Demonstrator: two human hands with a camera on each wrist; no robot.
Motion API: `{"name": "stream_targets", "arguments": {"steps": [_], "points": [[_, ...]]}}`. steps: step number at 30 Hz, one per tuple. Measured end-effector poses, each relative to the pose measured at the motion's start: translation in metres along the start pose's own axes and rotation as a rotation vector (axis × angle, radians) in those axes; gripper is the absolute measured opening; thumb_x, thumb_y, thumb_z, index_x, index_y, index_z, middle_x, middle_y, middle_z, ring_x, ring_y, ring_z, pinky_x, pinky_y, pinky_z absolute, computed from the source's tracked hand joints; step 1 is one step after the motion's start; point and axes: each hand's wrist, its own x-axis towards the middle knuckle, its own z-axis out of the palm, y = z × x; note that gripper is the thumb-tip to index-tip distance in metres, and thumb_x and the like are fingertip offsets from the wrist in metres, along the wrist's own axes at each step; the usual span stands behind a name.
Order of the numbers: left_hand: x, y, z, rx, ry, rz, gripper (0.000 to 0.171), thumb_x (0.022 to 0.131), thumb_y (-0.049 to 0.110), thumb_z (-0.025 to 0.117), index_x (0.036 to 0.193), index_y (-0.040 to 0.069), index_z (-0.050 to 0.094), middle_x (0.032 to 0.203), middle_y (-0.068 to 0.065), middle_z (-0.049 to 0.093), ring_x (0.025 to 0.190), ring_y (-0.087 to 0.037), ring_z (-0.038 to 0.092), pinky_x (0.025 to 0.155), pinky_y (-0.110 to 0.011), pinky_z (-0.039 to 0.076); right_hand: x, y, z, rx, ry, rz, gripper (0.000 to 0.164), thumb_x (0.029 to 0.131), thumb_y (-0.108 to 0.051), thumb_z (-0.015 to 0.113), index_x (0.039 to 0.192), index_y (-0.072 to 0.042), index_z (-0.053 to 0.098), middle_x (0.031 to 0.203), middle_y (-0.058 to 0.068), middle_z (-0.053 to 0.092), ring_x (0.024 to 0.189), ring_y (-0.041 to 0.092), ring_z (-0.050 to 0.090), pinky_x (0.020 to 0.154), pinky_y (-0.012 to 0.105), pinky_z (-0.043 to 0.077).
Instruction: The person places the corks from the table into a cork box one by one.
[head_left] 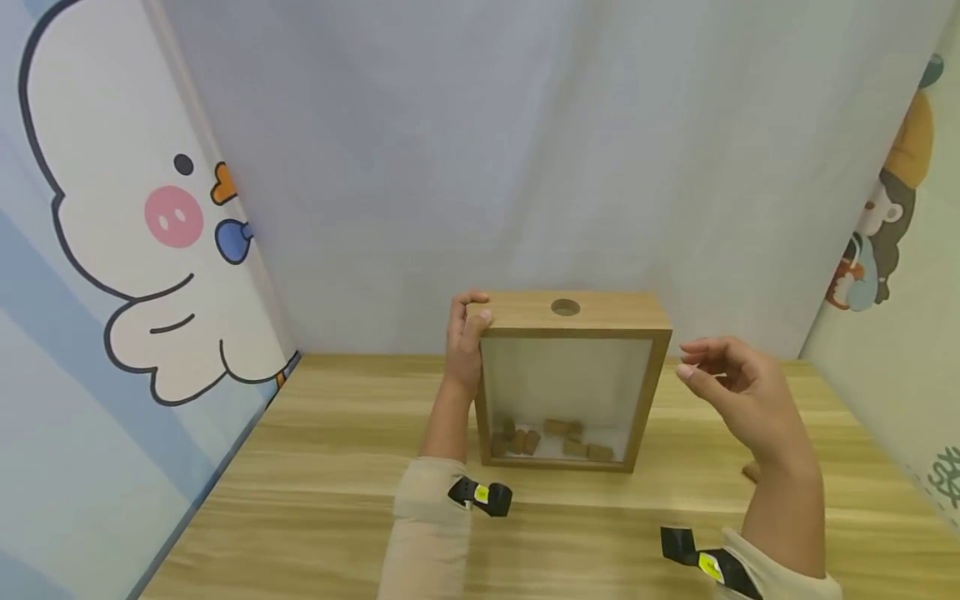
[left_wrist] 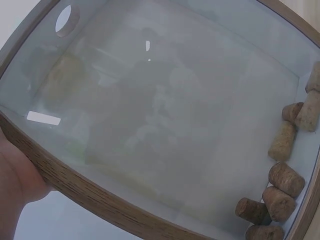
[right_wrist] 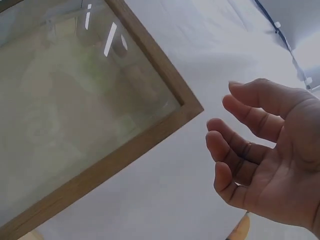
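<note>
A shallow wooden box [head_left: 570, 317] with a clear front stands upright on the table, a round hole [head_left: 566, 307] in its top. Several wine corks [head_left: 575, 447] lie loose along its bottom; the left wrist view shows these tapered corks [left_wrist: 282, 141] close up. My left hand [head_left: 465, 346] grips the box's upper left corner, thumb and fingers over the top edge. Just right of the box, my right hand [head_left: 738, 383] is held in the air, apart from it. The right wrist view shows this hand [right_wrist: 272, 155] with loosely bent fingers and nothing between them.
The wood-grain table [head_left: 337, 467] extends around the box. A small brown piece [head_left: 750, 472] lies on it, partly hidden by the right forearm. A pale curtain [head_left: 465, 167] hangs behind, and cartoon-printed panels [head_left: 97, 250] flank both sides.
</note>
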Motion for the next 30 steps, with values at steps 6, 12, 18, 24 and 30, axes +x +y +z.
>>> {"name": "stream_targets", "arguments": {"steps": [6, 12, 18, 24, 30], "points": [[0.002, 0.000, 0.001, -0.020, 0.016, 0.011, 0.035, 0.081, 0.031, 0.046, 0.110, 0.010, 0.044, 0.124, -0.005, 0.038, 0.113, -0.020, 0.032, 0.091, -0.039, 0.024, -0.021, 0.024, -0.004, 0.073, 0.093, 0.140, 0.023, 0.088, -0.005, 0.061, 0.111, 0.000, 0.059, 0.102, 0.003, 0.059, 0.087, 0.009, 0.054, 0.073, 0.016, 0.042], [0.001, 0.001, 0.001, -0.029, 0.002, 0.009, 0.037, 0.081, 0.030, 0.046, 0.111, 0.008, 0.043, 0.125, -0.004, 0.036, 0.115, -0.020, 0.030, 0.093, -0.038, 0.023, -0.044, 0.050, -0.012, 0.069, 0.124, 0.262, 0.028, 0.088, -0.009, 0.062, 0.115, -0.009, 0.060, 0.105, -0.006, 0.059, 0.090, 0.007, 0.053, 0.071, 0.016, 0.043], [0.000, 0.001, 0.001, -0.032, -0.009, 0.008, 0.037, 0.082, 0.030, 0.046, 0.111, 0.007, 0.043, 0.128, -0.007, 0.035, 0.120, -0.021, 0.026, 0.096, -0.042, 0.019, -0.062, 0.071, -0.026, 0.077, 0.104, 0.342, 0.030, 0.089, -0.012, 0.061, 0.119, -0.011, 0.058, 0.108, -0.010, 0.057, 0.093, 0.004, 0.051, 0.069, 0.016, 0.043], [0.000, 0.001, 0.000, -0.040, -0.020, -0.009, 0.036, 0.081, 0.032, 0.047, 0.110, 0.011, 0.043, 0.128, -0.005, 0.034, 0.117, -0.021, 0.027, 0.094, -0.041, 0.021, -0.081, 0.092, -0.039, -0.138, 0.071, 0.382, 0.034, 0.091, -0.021, 0.060, 0.120, -0.003, 0.056, 0.104, -0.025, 0.051, 0.091, -0.001, 0.047, 0.071, 0.011, 0.039], [0.000, 0.002, -0.001, -0.044, -0.025, -0.028, 0.035, 0.081, 0.031, 0.046, 0.110, 0.013, 0.043, 0.129, -0.006, 0.032, 0.113, -0.022, 0.030, 0.092, -0.040, 0.023, -0.096, 0.114, -0.038, -0.254, 0.101, 0.627, 0.056, 0.089, -0.042, 0.057, 0.124, 0.002, 0.050, 0.114, -0.004, 0.051, 0.097, 0.011, 0.045, 0.070, 0.031, 0.044]]}}
